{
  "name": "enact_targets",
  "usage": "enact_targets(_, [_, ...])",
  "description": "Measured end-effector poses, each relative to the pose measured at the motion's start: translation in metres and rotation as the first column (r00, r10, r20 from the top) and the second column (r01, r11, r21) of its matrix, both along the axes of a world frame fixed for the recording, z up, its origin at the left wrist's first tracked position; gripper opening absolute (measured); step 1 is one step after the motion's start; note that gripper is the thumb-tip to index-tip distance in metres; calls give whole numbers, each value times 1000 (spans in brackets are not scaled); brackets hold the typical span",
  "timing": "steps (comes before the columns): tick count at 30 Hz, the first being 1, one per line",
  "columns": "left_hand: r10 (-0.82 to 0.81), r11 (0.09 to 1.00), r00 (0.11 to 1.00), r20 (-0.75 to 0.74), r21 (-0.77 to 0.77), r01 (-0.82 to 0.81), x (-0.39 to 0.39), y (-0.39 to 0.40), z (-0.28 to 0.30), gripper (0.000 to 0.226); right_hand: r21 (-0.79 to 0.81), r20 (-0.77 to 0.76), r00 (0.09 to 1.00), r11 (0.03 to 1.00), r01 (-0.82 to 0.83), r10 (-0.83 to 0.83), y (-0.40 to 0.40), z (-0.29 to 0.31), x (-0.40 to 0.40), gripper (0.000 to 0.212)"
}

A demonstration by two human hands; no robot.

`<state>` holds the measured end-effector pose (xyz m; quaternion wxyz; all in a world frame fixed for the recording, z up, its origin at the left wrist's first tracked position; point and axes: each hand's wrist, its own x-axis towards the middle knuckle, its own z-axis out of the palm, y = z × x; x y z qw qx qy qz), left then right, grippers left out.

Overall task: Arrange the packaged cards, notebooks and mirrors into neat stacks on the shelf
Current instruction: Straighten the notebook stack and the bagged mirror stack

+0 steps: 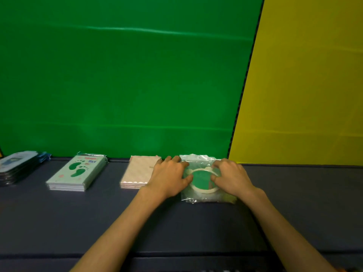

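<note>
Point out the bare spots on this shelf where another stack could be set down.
Free: the shelf right of the bagged mirrors, up to the yellow panel, and the wide front strip nearer than every stack. Narrow gaps flank the footprint notebooks. Crowded: the pink notebooks and mirrors under the left hand and right hand.

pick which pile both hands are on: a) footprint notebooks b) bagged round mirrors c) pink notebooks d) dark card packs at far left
b, the left hand and right hand both rest on the bagged round mirrors, at the right end of the row.
</note>
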<state>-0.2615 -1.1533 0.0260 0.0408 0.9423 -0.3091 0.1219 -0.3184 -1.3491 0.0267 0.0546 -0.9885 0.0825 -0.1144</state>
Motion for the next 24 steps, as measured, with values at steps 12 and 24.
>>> enact_targets(12, [296,955,923,-244,57,-291,-9,-36,-19,64,160,-247,962,974,160,-118,-37,-17,3,58])
enact_targets(24, [13,808,642,-766,-370,-459,9,-49,-26,14,632,-273,961,748,203,-30,-25,-22,14,44])
